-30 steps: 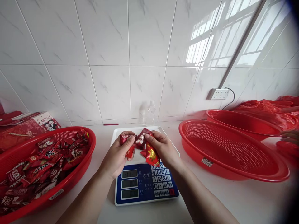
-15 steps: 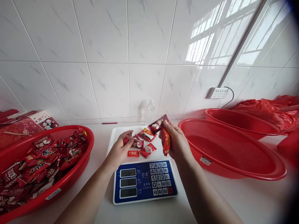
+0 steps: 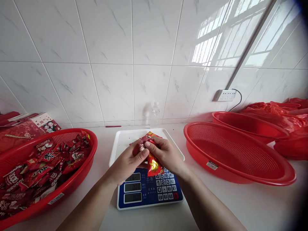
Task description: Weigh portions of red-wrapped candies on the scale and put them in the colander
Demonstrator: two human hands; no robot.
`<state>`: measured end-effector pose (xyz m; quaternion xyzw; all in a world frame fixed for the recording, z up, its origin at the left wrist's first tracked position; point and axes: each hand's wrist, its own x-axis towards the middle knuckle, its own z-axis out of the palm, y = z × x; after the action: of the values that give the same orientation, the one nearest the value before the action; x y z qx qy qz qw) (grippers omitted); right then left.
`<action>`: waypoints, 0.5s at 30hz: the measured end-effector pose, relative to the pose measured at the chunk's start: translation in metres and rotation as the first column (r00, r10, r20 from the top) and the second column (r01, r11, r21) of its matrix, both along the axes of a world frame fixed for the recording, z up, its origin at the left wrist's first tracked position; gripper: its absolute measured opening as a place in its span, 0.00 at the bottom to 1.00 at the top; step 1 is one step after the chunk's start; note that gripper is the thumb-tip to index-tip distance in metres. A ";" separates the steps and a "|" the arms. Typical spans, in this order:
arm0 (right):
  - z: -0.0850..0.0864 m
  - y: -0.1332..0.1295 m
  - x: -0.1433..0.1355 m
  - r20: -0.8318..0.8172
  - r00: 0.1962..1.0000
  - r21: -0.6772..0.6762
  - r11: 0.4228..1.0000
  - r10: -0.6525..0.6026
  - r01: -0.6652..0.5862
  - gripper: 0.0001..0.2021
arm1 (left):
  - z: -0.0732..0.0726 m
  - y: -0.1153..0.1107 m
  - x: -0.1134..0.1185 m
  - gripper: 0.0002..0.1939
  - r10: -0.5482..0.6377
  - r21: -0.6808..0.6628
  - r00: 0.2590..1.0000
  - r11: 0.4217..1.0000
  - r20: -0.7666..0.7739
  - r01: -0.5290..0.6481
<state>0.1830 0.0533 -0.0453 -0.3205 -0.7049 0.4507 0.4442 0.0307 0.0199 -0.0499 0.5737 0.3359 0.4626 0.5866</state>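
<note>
My left hand [image 3: 126, 164] and my right hand [image 3: 169, 154] meet over a kitchen scale, both with closed fingers. Pinched in the left is a small dark red candy packet [image 3: 141, 146] with white lettering. From the right hangs a shiny red and gold candy packet [image 3: 154, 165], its lower end over the blue scale panel [image 3: 150, 190]. Behind the fingers, more wrapped candies [image 3: 150, 133] lie on the white weighing tray [image 3: 120, 141], mostly hidden by my hands.
On the left stands a red basket [image 3: 92, 150] full of wrapped candies, with a printed red box [image 3: 29, 130] behind it. Two red perforated baskets [image 3: 240, 157] sit on the right near red plastic bags [image 3: 276, 112]. A clear bottle [image 3: 155, 110] stands against the tiled wall.
My hands have come together over the front of the tray, bringing the packets side by side. The red and gold packet has moved left and down, and the loose candies are now largely covered.
</note>
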 end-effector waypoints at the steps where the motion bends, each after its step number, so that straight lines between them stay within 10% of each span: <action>1: 0.000 -0.002 -0.002 0.035 0.999 0.041 0.999 -0.022 0.020 0.14 | -0.001 0.000 0.001 0.22 0.003 0.037 1.000 0.999 -0.010 -0.002; 10: -0.007 -0.020 -0.017 -0.022 0.991 0.274 0.952 -0.133 0.134 0.11 | -0.001 -0.011 0.012 0.52 0.067 0.088 0.995 0.993 0.072 -0.073; 15: -0.006 -0.022 -0.007 -0.186 0.961 0.239 0.939 -0.207 0.248 0.11 | 0.003 -0.014 0.004 0.41 0.049 0.104 0.999 0.993 0.012 -0.050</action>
<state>0.1763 0.0314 -0.0514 -0.3022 -0.6785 0.3237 0.5861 0.0345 0.0061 -0.0468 0.5927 0.3228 0.4967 0.5458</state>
